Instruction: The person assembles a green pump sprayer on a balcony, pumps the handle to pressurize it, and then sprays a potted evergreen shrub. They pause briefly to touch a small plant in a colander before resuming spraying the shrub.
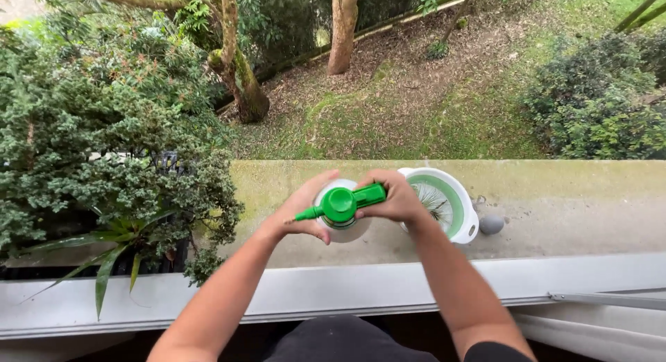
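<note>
Gripping spray bottle (341,223): left hand (305,213) cupping body, right hand (394,195) clamped on green sprayer head (343,203).

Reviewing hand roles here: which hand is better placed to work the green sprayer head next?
Probably the right hand: it already grips the green sprayer head, while the left hand cups the white bottle, steadying it on the ledge.

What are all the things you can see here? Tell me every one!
spray bottle: one, white with green pump top, on the ledge, held by both hands
pot: one, white with green inside, spiky plant in it, right of the bottle
stone: one, grey, right of the pot
ledge: one, mossy concrete
bushy plant: one, green, at left
tree trunks: two, brown, in the garden below
left hand: one, cupping the bottle
right hand: one, gripping the green top
</note>
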